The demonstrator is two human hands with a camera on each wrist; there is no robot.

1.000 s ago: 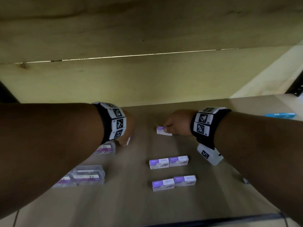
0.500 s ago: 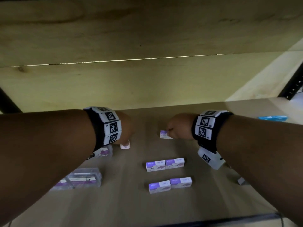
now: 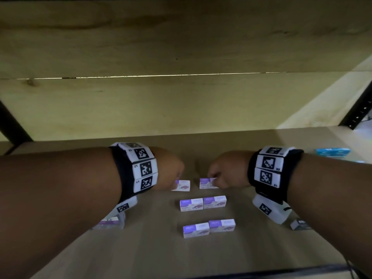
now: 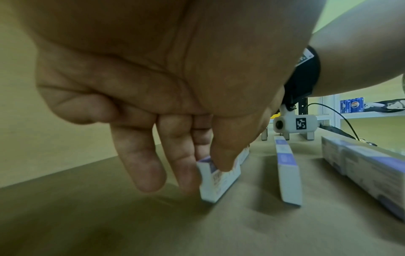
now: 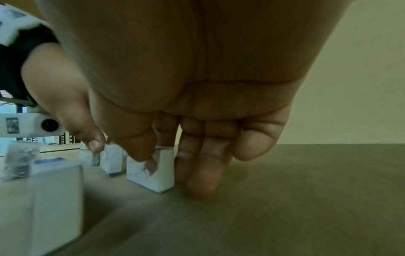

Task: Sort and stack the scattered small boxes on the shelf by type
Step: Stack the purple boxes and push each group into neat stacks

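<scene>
Left hand (image 3: 168,172) now pinches its purple staple box (image 3: 182,185) near the right hand's (image 3: 229,170) pinched box (image 3: 207,183) — third pair forming, approx. aligned.

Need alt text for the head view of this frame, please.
Each hand pinches a small purple-and-white box on the wooden shelf: left hand on the left box, right hand on the right box. Two box pairs lie nearer.

Left hand (image 3: 168,170), right hand (image 3: 228,169): fingers pinching downward.
</scene>
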